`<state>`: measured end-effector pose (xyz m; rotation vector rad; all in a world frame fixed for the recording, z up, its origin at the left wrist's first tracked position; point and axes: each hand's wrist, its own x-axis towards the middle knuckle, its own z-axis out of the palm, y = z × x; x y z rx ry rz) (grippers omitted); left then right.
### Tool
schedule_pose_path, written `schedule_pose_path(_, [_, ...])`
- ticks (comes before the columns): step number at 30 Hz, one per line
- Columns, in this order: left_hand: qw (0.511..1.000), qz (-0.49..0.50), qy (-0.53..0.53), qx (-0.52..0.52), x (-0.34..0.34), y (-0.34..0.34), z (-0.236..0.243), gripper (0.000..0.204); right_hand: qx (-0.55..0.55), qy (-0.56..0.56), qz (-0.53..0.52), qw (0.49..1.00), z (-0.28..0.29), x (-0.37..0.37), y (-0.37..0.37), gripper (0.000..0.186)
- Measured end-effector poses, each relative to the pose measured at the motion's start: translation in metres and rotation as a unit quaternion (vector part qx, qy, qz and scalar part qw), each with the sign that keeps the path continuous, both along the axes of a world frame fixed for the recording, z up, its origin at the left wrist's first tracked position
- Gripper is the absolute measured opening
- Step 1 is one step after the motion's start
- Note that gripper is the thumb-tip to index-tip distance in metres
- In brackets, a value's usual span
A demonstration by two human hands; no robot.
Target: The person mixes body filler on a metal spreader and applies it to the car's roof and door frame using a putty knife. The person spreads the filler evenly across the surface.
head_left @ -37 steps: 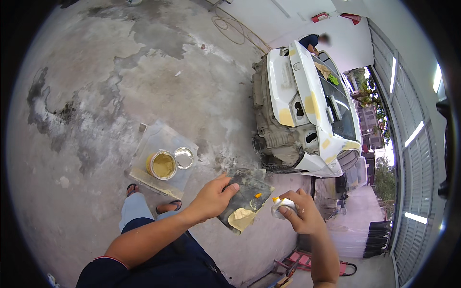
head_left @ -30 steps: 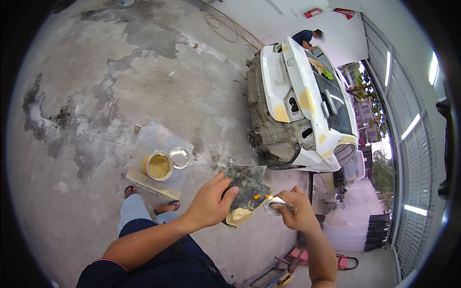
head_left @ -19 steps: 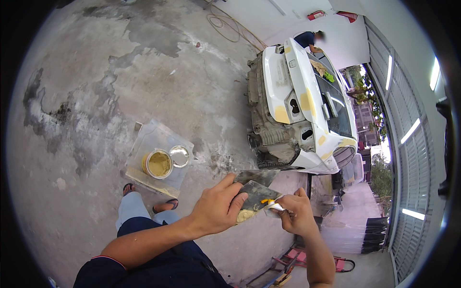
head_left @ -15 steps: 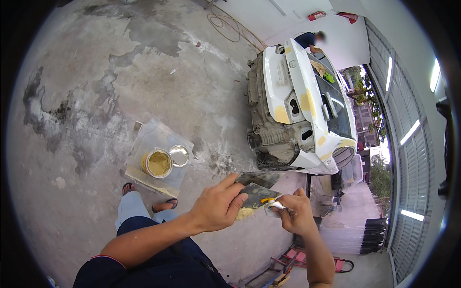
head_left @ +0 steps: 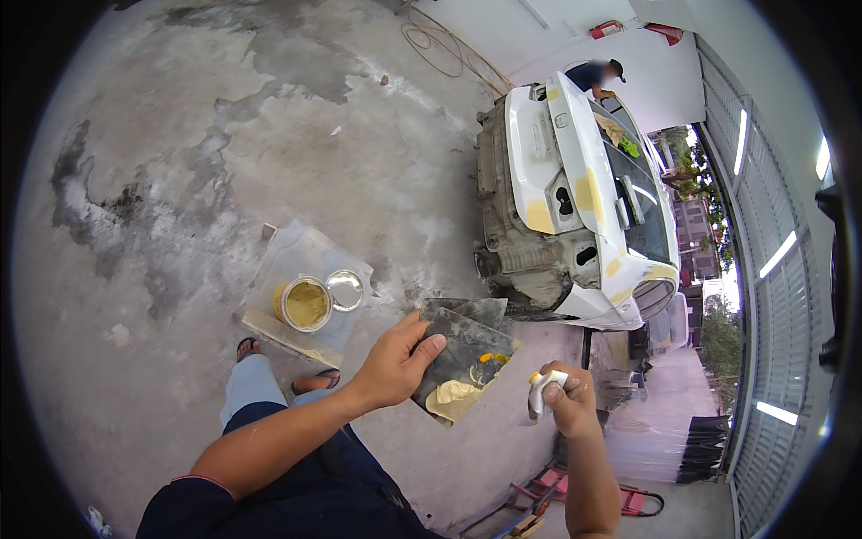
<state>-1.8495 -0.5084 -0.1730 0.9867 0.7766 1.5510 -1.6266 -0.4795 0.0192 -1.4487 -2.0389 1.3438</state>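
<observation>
Right fingers (head_left: 563, 406) clamp a crumpled white tube (head_left: 544, 388) (yellow-tipped), left fingers (head_left: 427, 352) a dark, yellow-smeared plate (head_left: 465, 340)

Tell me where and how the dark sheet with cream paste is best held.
Probably by its bare upper-left edge, coming from the left, as the left hand does. The dark sheet looks thin and flat, inviting a pinch, top and bottom; the cream paste and orange blobs lie toward its lower and right edges.

Flat, smeared dark-grey rectangular plate (head_left: 456, 340); on it, smooth cream paste mound (head_left: 452, 398) and bright orange paste blobs (head_left: 486, 357); right of it, crumpled white tube (head_left: 546, 388), yellow-tipped.
</observation>
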Motion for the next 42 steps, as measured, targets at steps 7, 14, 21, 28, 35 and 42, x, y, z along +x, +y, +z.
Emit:
schedule_pose_path(7, [0.954,-0.132,-0.185,-0.197,0.020,0.009,-0.029,0.029,-0.137,0.144,-0.067,0.978,-0.033,0.022,0.015,0.048])
schedule_pose_path(14, [0.940,0.060,-0.189,-0.277,-0.042,0.021,-0.096,0.029,0.012,-0.078,-0.114,0.990,-0.170,0.076,0.045,0.046])
schedule_pose_path(21, [0.897,0.255,-0.051,-0.359,-0.173,-0.034,-0.158,0.037,0.062,-0.342,0.026,0.937,-0.509,0.069,0.030,0.039])
schedule_pose_path(28, [0.880,0.229,-0.005,-0.416,-0.115,-0.037,-0.175,0.035,0.150,-0.196,0.118,0.962,-0.730,0.029,0.031,0.045])
schedule_pose_path(35, [0.902,0.124,0.007,-0.413,0.019,0.024,-0.179,0.032,0.143,-0.284,0.083,0.944,-0.706,0.073,-0.005,0.056])
schedule_pose_path(42, [0.925,-0.076,-0.123,-0.351,0.290,0.061,-0.107,0.033,-0.273,0.494,-0.286,0.774,-0.439,0.257,-0.021,0.051])
